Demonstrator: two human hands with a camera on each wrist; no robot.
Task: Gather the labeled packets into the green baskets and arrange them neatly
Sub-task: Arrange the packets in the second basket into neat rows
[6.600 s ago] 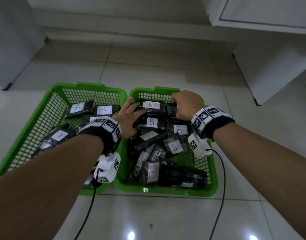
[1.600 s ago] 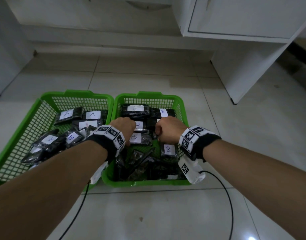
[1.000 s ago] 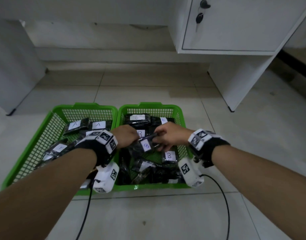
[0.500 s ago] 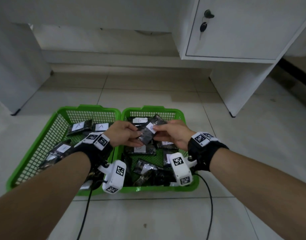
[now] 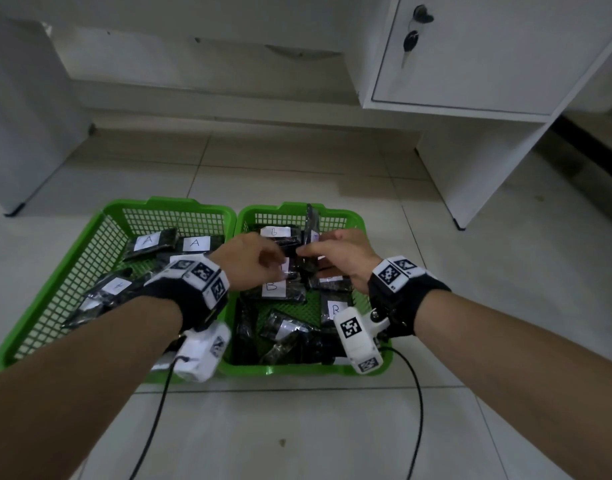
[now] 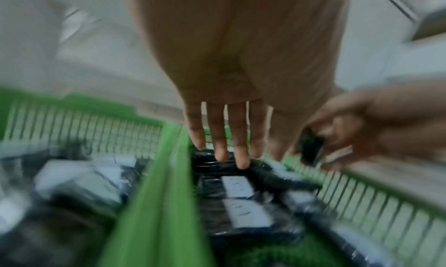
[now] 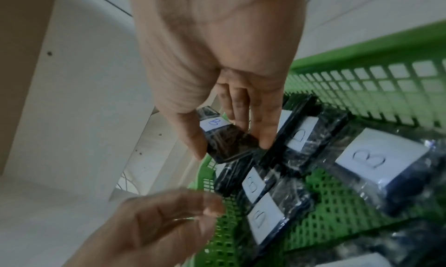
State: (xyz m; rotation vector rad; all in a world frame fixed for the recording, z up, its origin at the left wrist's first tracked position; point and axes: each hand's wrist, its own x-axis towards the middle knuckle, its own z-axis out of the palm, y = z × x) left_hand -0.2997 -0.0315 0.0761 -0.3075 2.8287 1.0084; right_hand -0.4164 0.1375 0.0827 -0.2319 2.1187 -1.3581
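Observation:
Two green baskets stand side by side on the tiled floor. The left basket holds dark packets labelled A. The right basket holds several packets labelled B. Over the far end of the right basket my right hand pinches one B packet upright between thumb and fingers; its label shows in the right wrist view. My left hand hovers just left of it with straight fingers and holds nothing. The left wrist view is blurred.
A white cabinet with a key in its lock hangs at the back right, over a side panel reaching the floor. Another white panel stands at the left. Black cables trail from my wrists across the tiles in front.
Half a second ago both hands held the B packet together. The left hand has let go, and the right hand has turned the packet upright and carried it toward the basket's far end.

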